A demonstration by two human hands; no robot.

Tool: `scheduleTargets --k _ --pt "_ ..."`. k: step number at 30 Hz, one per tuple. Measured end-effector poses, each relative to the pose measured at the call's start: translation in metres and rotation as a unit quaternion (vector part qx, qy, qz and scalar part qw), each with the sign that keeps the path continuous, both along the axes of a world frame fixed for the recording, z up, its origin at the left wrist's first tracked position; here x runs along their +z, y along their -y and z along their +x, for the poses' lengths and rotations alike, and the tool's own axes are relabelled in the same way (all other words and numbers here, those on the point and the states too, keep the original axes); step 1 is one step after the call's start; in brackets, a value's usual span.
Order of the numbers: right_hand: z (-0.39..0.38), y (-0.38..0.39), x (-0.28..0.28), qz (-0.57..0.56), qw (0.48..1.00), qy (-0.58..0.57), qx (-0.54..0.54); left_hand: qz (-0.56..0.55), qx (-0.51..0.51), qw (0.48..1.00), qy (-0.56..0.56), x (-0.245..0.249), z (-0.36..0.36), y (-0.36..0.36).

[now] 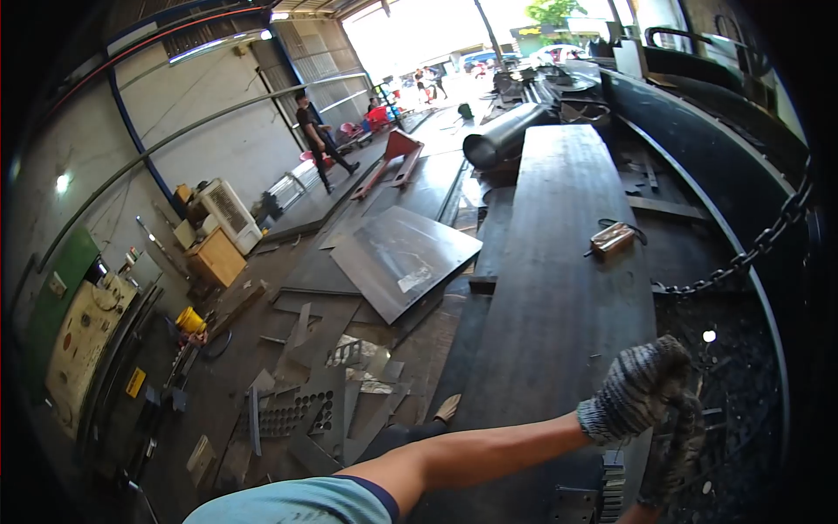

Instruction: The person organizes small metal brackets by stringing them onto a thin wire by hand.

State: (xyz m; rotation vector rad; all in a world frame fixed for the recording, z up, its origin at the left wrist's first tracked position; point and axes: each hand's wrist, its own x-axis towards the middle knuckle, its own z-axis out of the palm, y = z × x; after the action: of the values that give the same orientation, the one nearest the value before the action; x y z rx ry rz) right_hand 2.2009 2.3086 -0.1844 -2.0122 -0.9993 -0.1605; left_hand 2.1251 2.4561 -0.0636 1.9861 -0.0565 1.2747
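Note:
My left hand [635,391], in a grey knitted glove, reaches across the near end of a long dark steel plate [559,262]. Its fingers are curled near the plate's right edge, and what they hold, if anything, is hidden. Just below it, my right hand [681,450] is gloved too and lies in dark shadow; its fingers cannot be made out. Farther up the plate sits a small brownish block-like object [613,239] with a dark strap or cord.
A chain [738,262] hangs at the right beside a large curved steel panel [690,131]. Sheet scraps [297,415] and a square plate [406,258] lie left. A person [314,135] walks near a red pallet jack [397,157]. A large pipe [506,135] lies beyond.

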Motion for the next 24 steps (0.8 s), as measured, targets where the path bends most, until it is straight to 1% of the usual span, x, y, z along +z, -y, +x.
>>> scheduleTargets --k 1,2,3,4,5,6,7,8,9,10,11,12,13,14,15,16,17,18,19,21,22,23,24 --pt "-0.014 0.006 0.038 0.255 0.920 -0.286 0.082 -0.091 -0.073 0.993 -0.036 0.002 -0.001 0.002" --pt "-0.024 0.004 0.054 0.273 0.894 -0.348 0.076 -0.094 -0.069 0.993 -0.035 -0.004 -0.002 0.004" --pt "-0.033 0.003 0.069 0.294 0.862 -0.408 0.065 -0.044 -0.057 0.997 -0.008 -0.012 -0.001 0.010" --pt "-0.025 0.009 0.023 0.240 0.911 -0.332 0.050 -0.034 -0.080 0.996 0.016 -0.018 -0.001 0.009" --pt "-0.022 0.017 -0.003 0.179 0.950 -0.254 0.035 -0.024 -0.104 0.994 0.039 -0.021 -0.003 0.008" --pt "-0.033 0.008 0.018 0.148 0.952 -0.263 0.040 -0.035 -0.107 0.993 0.040 -0.022 -0.003 0.002" --pt "-0.044 -0.002 0.041 0.117 0.954 -0.271 0.046 -0.082 -0.103 0.991 0.024 -0.022 -0.004 -0.002" --pt "-0.050 -0.006 0.061 0.162 0.932 -0.321 0.045 -0.141 -0.110 0.984 -0.002 -0.023 -0.007 -0.001" --pt "-0.033 -0.011 0.051 0.174 0.935 -0.278 0.133 -0.090 -0.109 0.990 -0.006 -0.021 -0.013 0.000" --pt "-0.021 -0.015 0.035 0.169 0.939 -0.264 0.138 -0.063 -0.126 0.990 -0.012 -0.017 -0.016 0.000" --pt "-0.017 -0.017 0.024 0.170 0.947 -0.240 0.131 -0.065 -0.144 0.987 0.017 -0.027 -0.012 0.004" --pt "-0.012 -0.016 0.014 0.177 0.954 -0.203 0.130 -0.139 -0.144 0.979 -0.025 -0.055 -0.002 0.004" --pt "-0.008 -0.016 0.007 0.180 0.960 -0.173 0.130 -0.151 -0.153 0.977 -0.008 -0.042 0.001 0.002" --pt "-0.008 -0.027 0.020 0.194 0.965 -0.104 0.141 -0.163 -0.162 0.973 0.010 -0.028 0.004 0.001" --pt "-0.005 -0.026 0.024 0.199 0.966 -0.074 0.146 -0.174 -0.170 0.970 0.027 -0.013 0.007 0.001" --pt "-0.002 -0.025 0.028 0.205 0.966 -0.044 0.151 -0.155 -0.152 0.975 0.055 -0.006 0.012 0.000" --pt "0.001 -0.025 0.033 0.217 0.936 -0.201 0.193 -0.123 -0.093 0.987 0.043 -0.004 0.014 -0.003" --pt "0.004 -0.023 0.026 0.222 0.913 -0.276 0.202 -0.088 -0.039 0.995 0.030 -0.003 0.015 -0.005" --pt "0.006 -0.022 0.006 0.238 0.894 -0.320 0.203 -0.094 -0.047 0.994 0.027 -0.003 0.013 0.000" --pt "0.004 -0.023 -0.026 0.275 0.876 -0.345 0.196 -0.005 -0.088 0.995 0.055 -0.004 0.009 0.008" --pt "-0.003 -0.024 -0.017 0.294 0.880 -0.313 0.203 -0.010 -0.100 0.994 0.046 -0.002 0.003 0.014" --pt "-0.011 -0.025 -0.008 0.314 0.883 -0.279 0.210 -0.065 -0.066 0.995 0.023 0.004 -0.002 0.016" --pt "-0.017 -0.026 0.002 0.288 0.896 -0.283 0.183 -0.119 -0.036 0.992 -0.005 0.006 -0.006 0.015"
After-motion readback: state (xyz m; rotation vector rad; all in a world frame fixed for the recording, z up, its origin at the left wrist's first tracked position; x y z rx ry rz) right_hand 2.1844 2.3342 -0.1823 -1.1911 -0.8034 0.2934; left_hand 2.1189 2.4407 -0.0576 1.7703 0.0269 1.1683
